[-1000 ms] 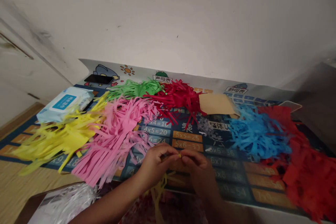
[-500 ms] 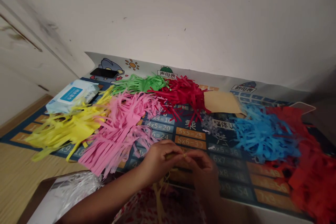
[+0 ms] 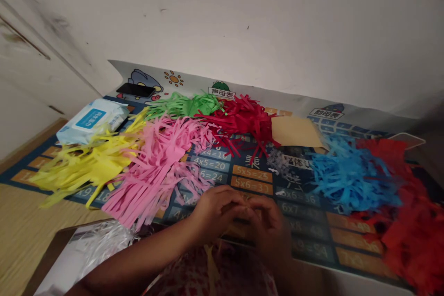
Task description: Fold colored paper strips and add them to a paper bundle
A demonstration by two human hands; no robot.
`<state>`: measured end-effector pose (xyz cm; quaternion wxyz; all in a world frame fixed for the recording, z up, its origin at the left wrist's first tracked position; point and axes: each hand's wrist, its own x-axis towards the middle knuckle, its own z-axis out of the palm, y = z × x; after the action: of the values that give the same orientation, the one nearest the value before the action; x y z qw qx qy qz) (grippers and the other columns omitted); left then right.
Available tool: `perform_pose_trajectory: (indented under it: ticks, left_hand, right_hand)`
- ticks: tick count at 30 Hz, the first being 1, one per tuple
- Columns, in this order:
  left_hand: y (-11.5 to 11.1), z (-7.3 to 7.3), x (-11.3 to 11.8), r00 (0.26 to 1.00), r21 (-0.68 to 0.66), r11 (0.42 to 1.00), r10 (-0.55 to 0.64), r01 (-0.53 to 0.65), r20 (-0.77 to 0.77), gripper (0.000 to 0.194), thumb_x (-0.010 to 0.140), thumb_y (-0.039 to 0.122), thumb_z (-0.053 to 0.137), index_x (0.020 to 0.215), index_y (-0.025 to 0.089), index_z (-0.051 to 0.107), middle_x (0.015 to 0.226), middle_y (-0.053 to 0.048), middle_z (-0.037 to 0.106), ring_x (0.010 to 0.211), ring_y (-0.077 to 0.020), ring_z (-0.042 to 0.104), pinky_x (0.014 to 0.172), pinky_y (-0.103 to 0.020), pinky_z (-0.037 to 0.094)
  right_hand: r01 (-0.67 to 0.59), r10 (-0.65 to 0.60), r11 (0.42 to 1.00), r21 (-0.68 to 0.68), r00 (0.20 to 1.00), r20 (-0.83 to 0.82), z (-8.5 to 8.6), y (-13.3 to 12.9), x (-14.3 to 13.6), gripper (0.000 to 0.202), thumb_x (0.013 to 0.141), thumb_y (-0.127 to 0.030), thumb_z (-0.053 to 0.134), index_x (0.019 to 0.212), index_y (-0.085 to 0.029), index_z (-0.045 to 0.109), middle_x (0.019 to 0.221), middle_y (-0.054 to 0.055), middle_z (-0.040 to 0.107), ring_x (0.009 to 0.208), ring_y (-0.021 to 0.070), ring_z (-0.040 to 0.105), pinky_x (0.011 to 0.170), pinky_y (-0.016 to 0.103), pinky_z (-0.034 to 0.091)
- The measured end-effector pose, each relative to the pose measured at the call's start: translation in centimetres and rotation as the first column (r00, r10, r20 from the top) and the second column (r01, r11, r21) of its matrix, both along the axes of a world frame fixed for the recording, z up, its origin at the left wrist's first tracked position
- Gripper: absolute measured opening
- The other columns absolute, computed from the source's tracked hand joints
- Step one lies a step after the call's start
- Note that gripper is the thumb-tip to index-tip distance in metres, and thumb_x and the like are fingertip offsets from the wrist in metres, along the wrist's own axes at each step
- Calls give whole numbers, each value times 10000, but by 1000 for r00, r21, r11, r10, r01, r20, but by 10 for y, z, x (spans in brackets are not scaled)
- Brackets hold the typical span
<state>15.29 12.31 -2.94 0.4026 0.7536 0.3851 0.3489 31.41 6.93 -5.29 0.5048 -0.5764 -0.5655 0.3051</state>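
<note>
My left hand (image 3: 217, 210) and my right hand (image 3: 268, 224) meet at the table's near edge with fingertips pinched together. Between them is a yellow paper tassel (image 3: 211, 266), whose pale strips hang down below the left hand in front of a red-and-white patterned cloth; the pinched part is mostly hidden by the fingers. Left of the hands lies a pink fringed paper bundle (image 3: 159, 162), with a yellow fringed bundle (image 3: 93, 162) beyond it. To the right are a blue fringed bundle (image 3: 354, 173) and a red one (image 3: 412, 222).
A printed mat (image 3: 308, 245) covers the table. At the back lie a green bundle (image 3: 187, 104), a dark red bundle (image 3: 243, 118), tan paper (image 3: 296, 131), clear scraps (image 3: 282, 164), a wipes pack (image 3: 93, 120) and a phone (image 3: 135, 90). Silvery strips (image 3: 107, 240) fill a box at lower left.
My hands have drawn closer together, and the yellow piece between the fingers is now covered. The view has shifted slightly; the bundles on the table lie as before.
</note>
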Motion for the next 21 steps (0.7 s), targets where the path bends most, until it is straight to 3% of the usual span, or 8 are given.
perform_pose_trajectory:
  ticks: [7,17,21]
  left_hand:
    - [3,-2,-2,999,-24,999,35,-35,-4,61,809,216,672,842,183,712,786,-26,689,728,-144,639,677,-226,462]
    - [-5,-5,7,991,119,985,128,-123,-28,84,764,136,601,727,163,671,676,-16,647,626,-122,597,591,-199,429]
    - [-6,-6,5,994,109,988,109,-109,4,64,789,172,627,759,166,684,696,-19,655,637,-118,605,601,-192,439]
  right_hand:
    - [45,-46,999,-18,993,-107,-3,1,-2,39,848,-252,626,862,-216,632,794,10,657,735,154,641,667,240,531]
    - [36,-41,998,52,993,110,1,-1,2,54,861,-264,615,858,-221,647,806,22,685,758,172,658,669,259,523]
    - [56,-58,998,25,997,57,1,-2,2,50,859,-263,626,859,-218,648,793,18,691,740,167,670,664,252,542]
